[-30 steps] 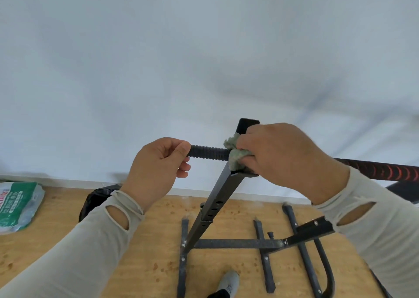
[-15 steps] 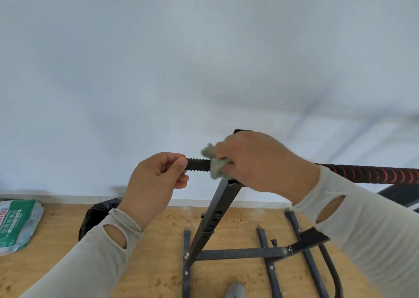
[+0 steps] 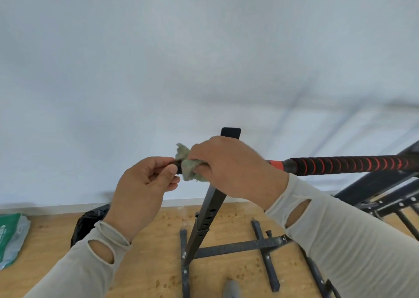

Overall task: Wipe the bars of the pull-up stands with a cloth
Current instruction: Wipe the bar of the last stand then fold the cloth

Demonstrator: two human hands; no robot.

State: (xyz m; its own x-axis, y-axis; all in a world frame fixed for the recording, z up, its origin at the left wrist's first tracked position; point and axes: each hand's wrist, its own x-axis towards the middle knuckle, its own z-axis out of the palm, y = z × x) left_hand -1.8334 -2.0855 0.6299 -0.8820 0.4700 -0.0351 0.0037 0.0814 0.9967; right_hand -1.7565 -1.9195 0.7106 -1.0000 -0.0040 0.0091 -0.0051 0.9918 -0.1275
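Head view: the grip end of the pull-up bar (image 3: 344, 165) is pinched by the left hand (image 3: 145, 184), while a green cloth (image 3: 189, 166) is clutched round it by the right hand (image 3: 231, 166). Behind, a black upright post (image 3: 207, 209) stands on the wooden floor (image 3: 147, 263); a green bag (image 3: 10, 236) and a black bag (image 3: 90, 218) lie left.

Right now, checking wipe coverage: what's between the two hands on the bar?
In the head view, only the bunched cloth wrapped on the bar.

Cloth (image 3: 189, 165) on bar (image 3: 344, 165), apparently touching left hand (image 3: 145, 184).
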